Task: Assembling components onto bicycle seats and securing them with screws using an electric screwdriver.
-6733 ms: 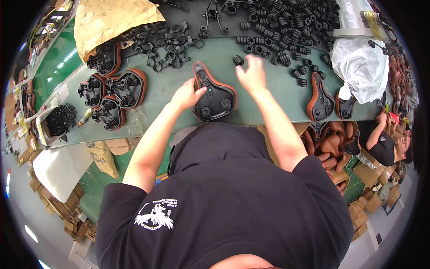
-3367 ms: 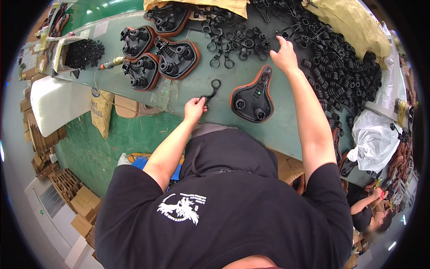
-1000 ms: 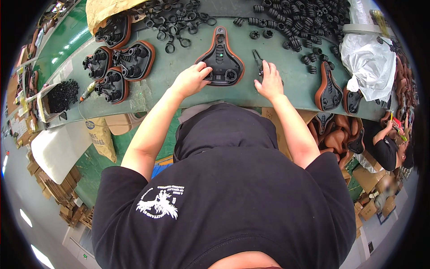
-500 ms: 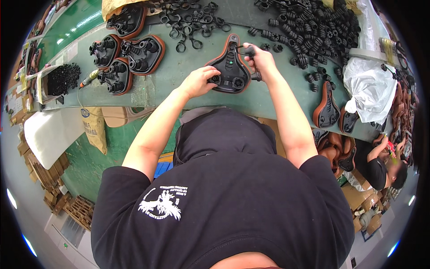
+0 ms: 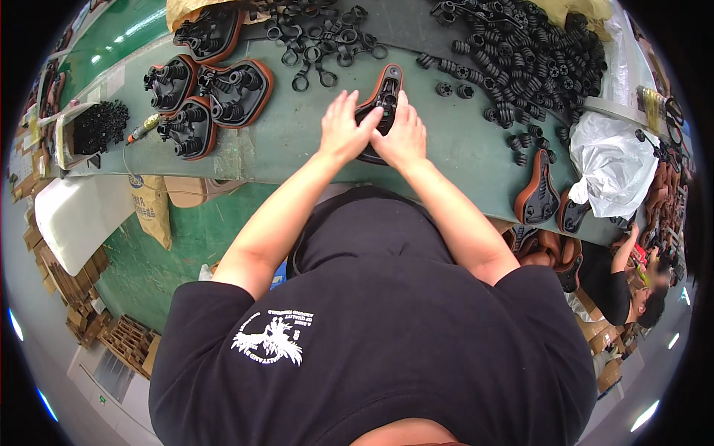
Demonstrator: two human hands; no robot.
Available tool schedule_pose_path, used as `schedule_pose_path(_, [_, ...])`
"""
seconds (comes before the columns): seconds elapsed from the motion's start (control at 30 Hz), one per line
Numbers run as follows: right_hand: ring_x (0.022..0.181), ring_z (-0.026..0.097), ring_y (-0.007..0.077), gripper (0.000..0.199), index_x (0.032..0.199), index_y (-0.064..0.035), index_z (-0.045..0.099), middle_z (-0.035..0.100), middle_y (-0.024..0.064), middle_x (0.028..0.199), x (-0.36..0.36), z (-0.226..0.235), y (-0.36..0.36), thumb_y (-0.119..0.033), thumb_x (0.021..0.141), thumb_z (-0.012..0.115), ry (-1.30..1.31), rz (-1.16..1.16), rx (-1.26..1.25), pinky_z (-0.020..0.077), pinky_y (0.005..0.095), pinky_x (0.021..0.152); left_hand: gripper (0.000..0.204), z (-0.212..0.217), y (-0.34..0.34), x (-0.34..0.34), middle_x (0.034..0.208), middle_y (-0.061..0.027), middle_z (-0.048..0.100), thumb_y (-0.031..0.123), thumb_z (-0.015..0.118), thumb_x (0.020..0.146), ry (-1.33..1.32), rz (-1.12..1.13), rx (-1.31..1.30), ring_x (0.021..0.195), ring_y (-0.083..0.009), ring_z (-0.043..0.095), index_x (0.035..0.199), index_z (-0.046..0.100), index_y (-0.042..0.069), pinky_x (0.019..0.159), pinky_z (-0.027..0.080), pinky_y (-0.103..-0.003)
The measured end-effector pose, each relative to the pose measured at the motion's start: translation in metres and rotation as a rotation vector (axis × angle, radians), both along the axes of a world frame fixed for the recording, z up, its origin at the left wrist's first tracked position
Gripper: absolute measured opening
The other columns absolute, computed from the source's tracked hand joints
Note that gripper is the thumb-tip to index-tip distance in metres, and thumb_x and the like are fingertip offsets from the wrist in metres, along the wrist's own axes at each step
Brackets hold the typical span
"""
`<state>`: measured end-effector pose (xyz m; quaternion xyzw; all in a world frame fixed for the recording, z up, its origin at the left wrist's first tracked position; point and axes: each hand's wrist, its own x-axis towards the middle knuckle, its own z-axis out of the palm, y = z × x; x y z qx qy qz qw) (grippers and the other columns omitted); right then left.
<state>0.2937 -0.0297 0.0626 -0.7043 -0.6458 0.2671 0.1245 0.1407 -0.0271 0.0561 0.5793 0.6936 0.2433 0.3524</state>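
A bicycle saddle (image 5: 390, 80) lies upside down on the green workbench, its black underside up and a brown rim around it. Its narrow nose points away from me. My left hand (image 5: 345, 132) rests over the saddle's left side, fingers stretched out. From the right, my right hand (image 5: 402, 136) lies across the wider rear part with its fingers extended. The two thumbs come close together over the middle of the underside. Most of the saddle's rear is hidden beneath both hands, so any small part under them cannot be seen.
Several saddles (image 5: 236, 93) with black parts fitted lie to the left, near a screwdriver-like tool (image 5: 143, 129) and a box of small black pieces (image 5: 100, 126). Black ring clamps (image 5: 327, 41) and a heap of ribbed black parts (image 5: 513, 59) lie beyond. A white plastic bag (image 5: 613, 156) is at right.
My right hand has left the saddle's nose side, where it held a black part, and come down over the rear. My left hand has shifted right, its fingers now stretched out.
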Motion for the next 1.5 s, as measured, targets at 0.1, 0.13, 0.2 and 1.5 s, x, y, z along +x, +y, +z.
schedule_pose_path(0.1, [0.124, 0.06, 0.0433, 0.086, 0.153, -0.0017, 0.043, 0.06, 0.0228, 0.137, 0.004, -0.032, -0.001, -0.05, 0.088, 0.073, 0.039, 0.004, 0.328, 0.046, 0.0559, 0.107, 0.065, -0.016, 0.009, 0.022, 0.12, -0.0187, 0.075, 0.047, 0.07, 0.096, 0.261, -0.048, 0.167, 0.113, -0.0377, 0.068, 0.138, 0.065, -0.002, 0.103, 0.048, -0.046])
schedule_pose_path(0.13, [0.121, 0.061, 0.0421, 0.077, 0.147, -0.0023, 0.049, 0.062, 0.0212, 0.132, 0.0, -0.032, 0.004, -0.047, 0.088, 0.072, -0.012, -0.009, 0.372, 0.0482, 0.0552, 0.102, 0.06, -0.022, 0.009, 0.018, 0.116, -0.0156, 0.076, 0.045, 0.071, 0.095, 0.237, -0.021, 0.211, 0.108, -0.0355, 0.068, 0.133, 0.068, -0.001, 0.097, 0.049, -0.045])
schedule_pose_path(0.2, [0.119, 0.062, 0.0412, 0.074, 0.146, -0.003, 0.05, 0.062, 0.0203, 0.129, -0.003, -0.032, 0.005, -0.045, 0.089, 0.072, -0.004, -0.01, 0.339, 0.0479, 0.0544, 0.103, 0.047, -0.028, 0.005, 0.016, 0.109, -0.0087, 0.078, 0.038, 0.074, 0.092, 0.221, 0.011, 0.307, 0.103, -0.0308, 0.068, 0.123, 0.074, 0.003, 0.091, 0.048, -0.045])
schedule_pose_path(1.5, [0.067, 0.072, 0.0222, 0.029, 0.104, -0.0026, 0.077, 0.075, 0.0099, 0.088, -0.095, 0.399, 0.024, -0.012, 0.077, 0.084, 0.54, 1.089, 0.154, 0.0573, 0.0333, 0.059, 0.034, 0.017, 0.097, -0.338, 0.117, -0.0182, 0.071, 0.019, 0.061, 0.102, -0.993, 1.094, 0.069, 0.096, -0.0344, 0.074, 0.129, 0.063, -0.001, 0.08, 0.068, -0.05])
